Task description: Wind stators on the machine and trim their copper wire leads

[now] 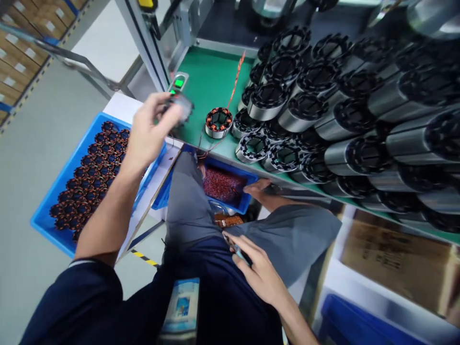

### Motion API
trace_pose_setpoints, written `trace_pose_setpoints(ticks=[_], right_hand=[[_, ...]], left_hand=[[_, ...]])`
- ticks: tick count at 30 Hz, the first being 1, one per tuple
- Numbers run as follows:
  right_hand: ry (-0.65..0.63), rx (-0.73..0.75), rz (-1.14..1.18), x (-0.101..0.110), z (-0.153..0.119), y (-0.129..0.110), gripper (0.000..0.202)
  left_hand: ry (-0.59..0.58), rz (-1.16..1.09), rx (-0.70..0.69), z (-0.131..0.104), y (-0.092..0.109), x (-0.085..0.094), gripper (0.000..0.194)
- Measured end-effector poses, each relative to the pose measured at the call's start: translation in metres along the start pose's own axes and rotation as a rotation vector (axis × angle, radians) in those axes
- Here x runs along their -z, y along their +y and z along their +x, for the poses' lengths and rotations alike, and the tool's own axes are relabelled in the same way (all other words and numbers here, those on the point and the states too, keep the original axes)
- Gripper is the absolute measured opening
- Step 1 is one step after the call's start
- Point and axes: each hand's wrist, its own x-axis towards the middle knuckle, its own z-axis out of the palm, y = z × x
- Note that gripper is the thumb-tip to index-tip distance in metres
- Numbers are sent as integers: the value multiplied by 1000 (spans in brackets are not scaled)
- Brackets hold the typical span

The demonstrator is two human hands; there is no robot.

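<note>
My left hand (149, 129) is raised over the left end of the green bench top (201, 72), fingers closed on a stator core (182, 106) that is blurred by motion. Beside it stands a wound stator (218, 122) with orange copper coils, and an orange twisted lead (236, 79) stretches away behind it. Down at my lap, my right hand (260, 268) is wrapped round a small pair of cutting pliers (237, 249); the handles are partly hidden in the palm.
Stacked stator cores (305, 112) fill the bench's right side. A blue crate (53, 239) of wound stators stands at the left. Below the bench edge, a blue bin (246, 203) holds reddish wire scraps. A cardboard box (395, 261) lies at lower right.
</note>
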Motion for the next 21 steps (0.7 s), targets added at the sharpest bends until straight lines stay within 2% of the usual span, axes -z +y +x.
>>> trace_pose_setpoints(ticks=[2, 3, 4, 7, 9, 11, 13, 16, 18, 21], right_hand=[[-52, -151, 64, 9, 6, -8, 54], [-55, -184, 102, 14, 11, -11, 54], [-32, -187, 140, 18, 18, -12, 54], [105, -157, 202, 28, 39, -16, 53], [210, -129, 225, 31, 52, -24, 45], [317, -108, 237, 34, 62, -36, 30], [392, -106, 244, 37, 73, -52, 23], [421, -67, 298, 41, 87, -72, 16], [438, -27, 309, 43, 93, -77, 17], [456, -40, 310, 43, 90, -72, 29]], left_hand=[[118, -307, 72, -32, 21, 3, 68], [84, -427, 179, -52, 34, 2, 61], [67, -543, 246, -75, 49, -2, 63], [-149, -668, 581, -145, 84, -26, 65], [-279, -631, 629, -183, 98, -46, 65], [-393, -565, 580, -209, 105, -62, 63], [-482, -473, 484, -219, 108, -72, 59], [-566, -317, 290, -215, 111, -78, 58], [-593, -276, 175, -209, 113, -80, 58], [-612, -325, 129, -205, 115, -83, 54]])
